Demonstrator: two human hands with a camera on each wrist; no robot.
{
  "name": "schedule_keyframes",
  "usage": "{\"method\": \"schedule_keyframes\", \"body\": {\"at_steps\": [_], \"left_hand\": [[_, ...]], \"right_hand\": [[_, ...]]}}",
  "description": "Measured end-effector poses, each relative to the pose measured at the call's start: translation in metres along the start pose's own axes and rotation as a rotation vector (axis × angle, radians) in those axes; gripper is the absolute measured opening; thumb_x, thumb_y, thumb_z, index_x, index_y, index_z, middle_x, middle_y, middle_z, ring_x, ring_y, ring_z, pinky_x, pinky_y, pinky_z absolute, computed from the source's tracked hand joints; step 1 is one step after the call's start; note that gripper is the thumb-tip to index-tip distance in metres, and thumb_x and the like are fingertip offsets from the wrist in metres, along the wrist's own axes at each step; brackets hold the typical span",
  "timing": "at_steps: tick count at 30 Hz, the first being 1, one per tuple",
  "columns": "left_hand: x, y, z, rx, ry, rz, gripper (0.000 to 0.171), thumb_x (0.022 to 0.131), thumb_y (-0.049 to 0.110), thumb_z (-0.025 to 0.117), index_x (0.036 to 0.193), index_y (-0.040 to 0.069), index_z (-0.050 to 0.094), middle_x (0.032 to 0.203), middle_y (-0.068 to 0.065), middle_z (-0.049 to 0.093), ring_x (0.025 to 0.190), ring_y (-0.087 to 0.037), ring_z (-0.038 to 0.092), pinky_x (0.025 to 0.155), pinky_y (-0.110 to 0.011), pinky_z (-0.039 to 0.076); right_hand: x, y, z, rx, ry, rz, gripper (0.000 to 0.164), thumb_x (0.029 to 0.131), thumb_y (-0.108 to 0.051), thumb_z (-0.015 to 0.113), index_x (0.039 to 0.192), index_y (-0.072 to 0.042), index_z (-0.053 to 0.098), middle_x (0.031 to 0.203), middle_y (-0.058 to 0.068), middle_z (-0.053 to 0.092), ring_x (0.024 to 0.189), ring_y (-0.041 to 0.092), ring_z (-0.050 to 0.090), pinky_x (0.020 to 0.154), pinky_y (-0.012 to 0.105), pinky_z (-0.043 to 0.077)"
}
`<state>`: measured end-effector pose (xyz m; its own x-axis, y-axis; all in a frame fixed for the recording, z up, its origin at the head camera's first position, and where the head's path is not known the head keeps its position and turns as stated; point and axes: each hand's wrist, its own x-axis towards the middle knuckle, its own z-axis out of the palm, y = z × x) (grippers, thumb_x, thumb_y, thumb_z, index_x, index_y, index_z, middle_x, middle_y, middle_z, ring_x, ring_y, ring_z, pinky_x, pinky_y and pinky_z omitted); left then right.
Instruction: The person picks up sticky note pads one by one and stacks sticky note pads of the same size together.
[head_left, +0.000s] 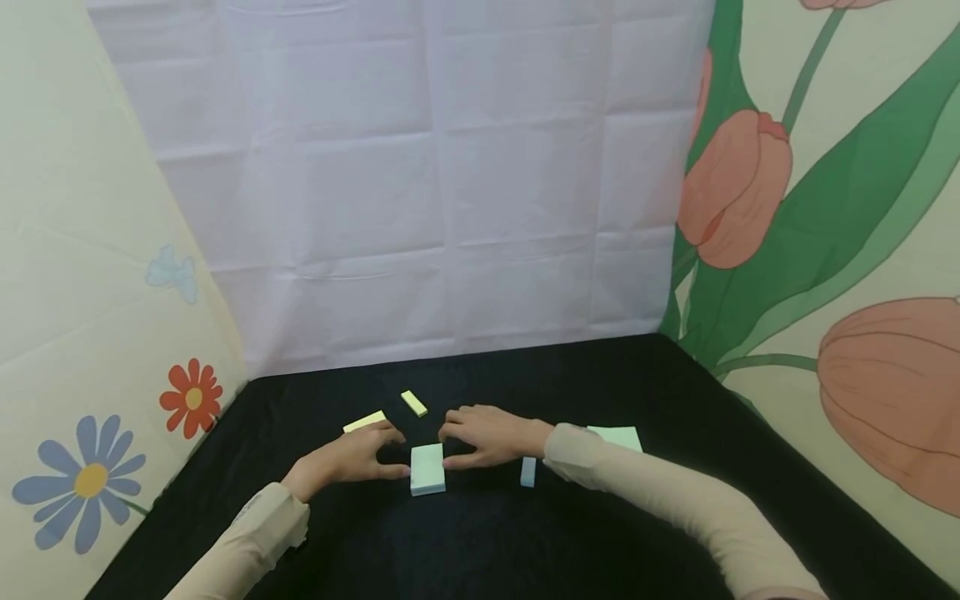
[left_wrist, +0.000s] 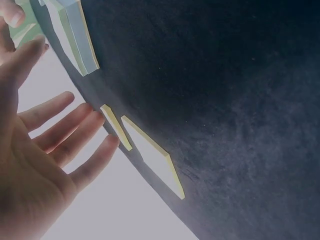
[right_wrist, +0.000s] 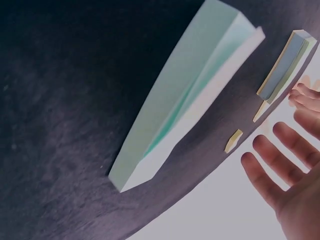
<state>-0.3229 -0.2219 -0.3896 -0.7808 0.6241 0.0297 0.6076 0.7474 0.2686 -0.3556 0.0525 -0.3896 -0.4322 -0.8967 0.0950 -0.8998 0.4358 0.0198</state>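
Block (head_left: 427,467), mint-topped, blue-grey and yellow beneath; left hand (head_left: 348,456) and right hand (head_left: 487,436) flank it, fingers (left_wrist: 77,140) spread, gripping nothing.

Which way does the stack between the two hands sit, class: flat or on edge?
Flat. In the head view, the stack shows its broad, pale green face upward, with its narrow front side below.

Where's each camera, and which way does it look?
Head: on the head, facing forward and down at a rectangular green-and-blue papery stack; left hand, right hand, beige sleeves show.
Left wrist: worn there, looking past the left hand across black cloth; right fingertips show.
Right wrist: worn there, facing a pale-green papery block; right hand and, seemingly, left fingertips show.
Both wrist views share the stack.
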Motion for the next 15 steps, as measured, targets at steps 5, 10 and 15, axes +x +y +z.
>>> {"method": "schedule_keyframes", "body": {"at_steps": [5, 10, 15], "left_hand": [[0.001, 0.002, -0.001, 0.003, 0.025, 0.011, 0.052, 0.093, 0.044, 0.067, 0.119, -0.001, 0.065, 0.121, -0.014, 0.061, 0.106, -0.027, 0.06, 0.086, -0.046, 0.051], [0.0, 0.003, -0.001, -0.011, 0.045, 0.01, 0.049, 0.095, 0.042, 0.064, 0.118, -0.002, 0.065, 0.119, -0.013, 0.061, 0.106, -0.029, 0.06, 0.087, -0.047, 0.05], [0.001, 0.001, 0.001, -0.008, 0.066, 0.027, 0.05, 0.097, 0.043, 0.061, 0.119, -0.002, 0.065, 0.119, -0.013, 0.061, 0.106, -0.029, 0.06, 0.088, -0.047, 0.05]], "right_hand": [[-0.005, 0.003, -0.001, -0.017, 0.01, -0.003, 0.043, 0.099, -0.056, 0.05, 0.118, -0.021, 0.066, 0.109, -0.007, 0.056, 0.089, 0.007, 0.051, 0.075, 0.026, 0.044], [-0.008, 0.005, 0.0, -0.023, 0.007, 0.006, 0.042, 0.099, -0.056, 0.049, 0.116, -0.022, 0.066, 0.109, -0.008, 0.056, 0.089, 0.008, 0.051, 0.076, 0.026, 0.044], [-0.011, 0.008, 0.002, -0.02, 0.001, 0.014, 0.043, 0.099, -0.056, 0.049, 0.117, -0.021, 0.066, 0.11, -0.007, 0.057, 0.091, 0.008, 0.052, 0.077, 0.027, 0.045]]}}
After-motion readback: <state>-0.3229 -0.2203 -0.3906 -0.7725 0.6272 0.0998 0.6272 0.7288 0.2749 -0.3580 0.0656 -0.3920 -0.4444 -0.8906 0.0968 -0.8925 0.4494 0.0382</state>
